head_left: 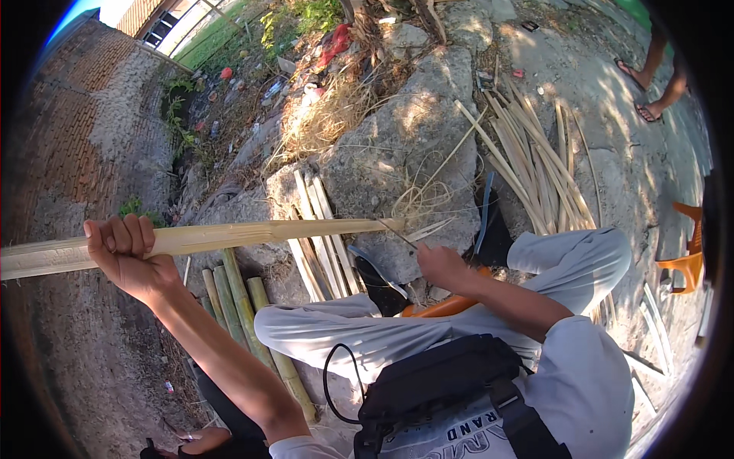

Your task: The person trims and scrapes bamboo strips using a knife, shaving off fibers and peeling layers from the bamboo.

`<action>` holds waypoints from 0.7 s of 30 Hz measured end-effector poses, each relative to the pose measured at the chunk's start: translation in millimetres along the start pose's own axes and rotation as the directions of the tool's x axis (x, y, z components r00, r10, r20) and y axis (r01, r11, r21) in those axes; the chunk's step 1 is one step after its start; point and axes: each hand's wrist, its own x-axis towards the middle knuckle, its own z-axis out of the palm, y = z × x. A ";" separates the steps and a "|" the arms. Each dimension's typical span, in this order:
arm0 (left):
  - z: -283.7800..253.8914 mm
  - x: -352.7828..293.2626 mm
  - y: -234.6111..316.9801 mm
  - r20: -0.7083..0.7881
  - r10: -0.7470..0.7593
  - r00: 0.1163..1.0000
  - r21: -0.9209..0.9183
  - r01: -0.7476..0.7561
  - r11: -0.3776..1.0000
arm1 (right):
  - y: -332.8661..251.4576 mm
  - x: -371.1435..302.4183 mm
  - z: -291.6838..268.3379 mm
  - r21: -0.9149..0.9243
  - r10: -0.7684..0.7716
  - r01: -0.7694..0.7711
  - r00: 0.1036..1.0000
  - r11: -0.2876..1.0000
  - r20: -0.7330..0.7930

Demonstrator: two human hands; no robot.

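Observation:
My left hand is wrapped round a long, pale split bamboo strip, raised off the ground at the left. The strip runs across in front of me and narrows toward its right end. My right hand is closed on a knife; its handle is hidden in my fist. The thin, dark blade touches or crosses the strip's right tip; I cannot tell how deep it sits. Thin curly bamboo shavings lie on the concrete just beyond the tip.
Pale split strips lie by my dark shoes, with green bamboo poles to their left. A larger pile of strips is at the right. An orange plastic chair and another person's sandalled feet are farther right.

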 end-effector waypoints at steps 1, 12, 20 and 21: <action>3.5 1.0 2.8 -0.028 0.019 0.999 0.023 -0.018 1.000 | -11.4 -2.7 -4.1 0.005 -0.075 0.075 0.997 0.997 0.005; 3.2 -0.4 -3.8 0.063 0.035 0.997 0.032 -0.037 0.999 | 24.0 14.2 38.1 -0.050 -0.016 0.010 0.993 0.999 -0.119; 10.0 6.0 -6.1 0.153 -0.022 0.988 -0.064 0.032 0.997 | 79.8 23.6 59.4 -0.186 0.041 -0.053 0.997 0.981 -0.066; 9.3 3.2 -6.5 0.114 -0.004 0.993 -0.025 0.007 1.000 | 74.4 29.3 57.5 -0.171 0.015 -0.021 0.999 0.985 -0.035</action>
